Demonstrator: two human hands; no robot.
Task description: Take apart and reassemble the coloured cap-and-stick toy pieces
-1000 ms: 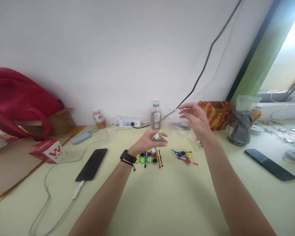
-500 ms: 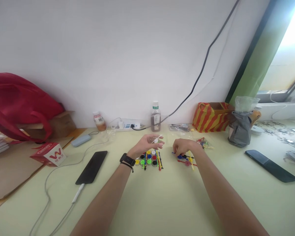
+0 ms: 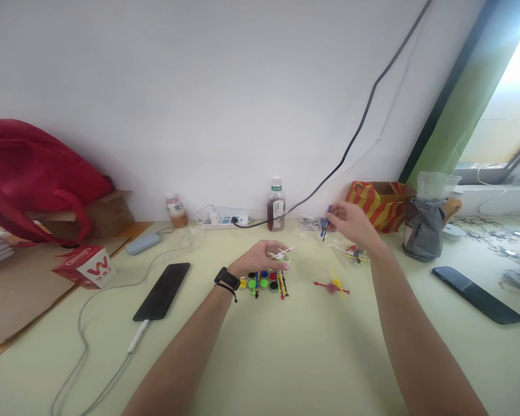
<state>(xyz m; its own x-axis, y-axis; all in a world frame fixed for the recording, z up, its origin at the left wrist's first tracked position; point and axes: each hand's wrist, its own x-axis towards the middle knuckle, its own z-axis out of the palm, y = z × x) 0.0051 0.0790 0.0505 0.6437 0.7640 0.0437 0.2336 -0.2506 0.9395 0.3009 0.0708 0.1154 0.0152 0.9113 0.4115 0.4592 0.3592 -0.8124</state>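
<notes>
My left hand [image 3: 262, 258] hovers over the rows of small round discs and pinches a white plastic arrow spinner [image 3: 282, 253]. Below it lie green discs [image 3: 264, 283], with yellow, black, blue and red ones around them. Long thin plastic arrows [image 3: 282, 284] lie beside the discs. My right hand [image 3: 346, 221] is raised at the right, its fingertips closed on a blue plastic arrow spinner [image 3: 325, 223]. On the table below it are a red arrow spinner [image 3: 331, 288] and a yellow arrow [image 3: 338, 283], touching or overlapping.
A clear bag of coloured pieces [image 3: 355, 254] lies right of centre. Behind stand a brown bottle [image 3: 276, 205], a power strip [image 3: 242, 218] and a striped bag [image 3: 379, 208]. Phones lie left [image 3: 162, 292] and right [image 3: 476, 293]. A red-and-white box [image 3: 89, 267] stands at left.
My right hand has lifted up and away from the small pile with the blue arrow spinner. The red and yellow pieces stay on the table. My left hand still holds the white spinner, slightly turned.
</notes>
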